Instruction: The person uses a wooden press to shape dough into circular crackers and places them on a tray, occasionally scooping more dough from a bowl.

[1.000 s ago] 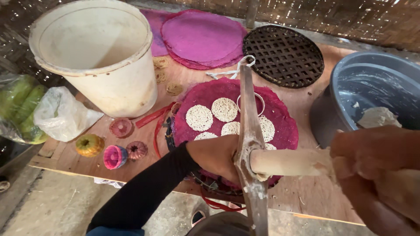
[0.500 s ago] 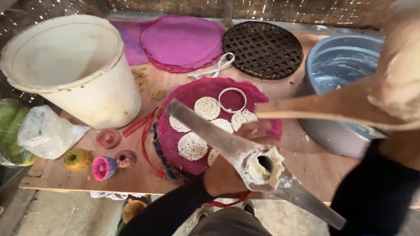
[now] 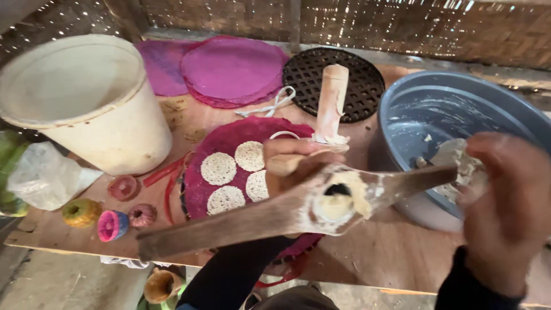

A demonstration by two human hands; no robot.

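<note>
Left hand (image 3: 293, 166) grips the wooden press (image 3: 287, 215) near its dough-smeared hole, fingers curled around the wood; a pale plunger (image 3: 332, 103) stands upright just behind it. Right hand (image 3: 508, 212) is at the rim of the grey basin (image 3: 459, 109), fingers pinched on a lump of dough (image 3: 456, 163). Under the press, a magenta mat (image 3: 229, 140) on the worktop (image 3: 379, 252) carries 4 lacy white discs (image 3: 218, 168). White bucket (image 3: 86, 97) far left; black grid tray (image 3: 367, 80) behind; 2 spare magenta mats (image 3: 229, 69) beside it.
</note>
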